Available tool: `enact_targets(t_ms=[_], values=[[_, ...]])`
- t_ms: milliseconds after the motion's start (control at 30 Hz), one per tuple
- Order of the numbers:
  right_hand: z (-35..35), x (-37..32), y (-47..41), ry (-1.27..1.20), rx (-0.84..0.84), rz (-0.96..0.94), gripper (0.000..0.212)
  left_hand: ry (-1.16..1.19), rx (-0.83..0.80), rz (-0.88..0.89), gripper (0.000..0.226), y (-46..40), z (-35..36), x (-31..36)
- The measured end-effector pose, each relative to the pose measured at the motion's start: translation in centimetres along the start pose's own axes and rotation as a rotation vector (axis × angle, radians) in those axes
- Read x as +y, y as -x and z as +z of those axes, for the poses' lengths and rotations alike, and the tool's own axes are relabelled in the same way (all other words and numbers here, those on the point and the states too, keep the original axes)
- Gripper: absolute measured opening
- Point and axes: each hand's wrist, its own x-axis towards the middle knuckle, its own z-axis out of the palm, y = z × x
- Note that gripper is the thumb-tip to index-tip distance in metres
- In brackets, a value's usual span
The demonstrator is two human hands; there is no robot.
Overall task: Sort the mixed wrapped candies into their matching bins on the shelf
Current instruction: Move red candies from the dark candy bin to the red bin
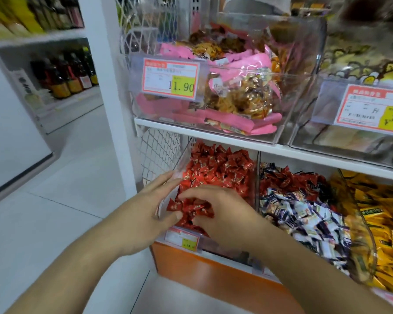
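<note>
A clear bin (182, 158) on the lower shelf is heaped with red wrapped candies (220, 168). My left hand (150, 205) rests at the bin's front left corner, fingers straight, thumb touching the red candies. My right hand (220, 211) is over the front of the same bin, fingers curled around a bunch of red candies (191, 207). The bin to the right holds white-and-purple wrapped candies (309, 214) with several red ones (288, 180) mixed on top at the back. Further right is a bin of yellow wrapped candies (383, 223).
The upper shelf carries a clear bin of pink snack packs (236, 96) with an 11.90 price tag (171, 79), and another bin with a 16 tag (372, 109). A white pillar (109, 87) stands left. Bottles (64, 73) line a far-left shelf. An orange base (204, 273) runs below.
</note>
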Motion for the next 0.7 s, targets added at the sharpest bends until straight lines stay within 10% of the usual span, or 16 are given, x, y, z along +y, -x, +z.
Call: enact_targets(t_ms=[200, 700], values=[[2.8, 2.2, -5.0, -0.015, -0.280, 0.098, 0.044, 0.093, -0.100, -0.037, 0.076, -0.1, -0.1, -1.2], [-1.5, 3.9, -6.8, 0.178, -0.073, 0.260, 0.016, 0.098, -0.156, -0.028, 0.072, -0.3, -0.6, -1.0]])
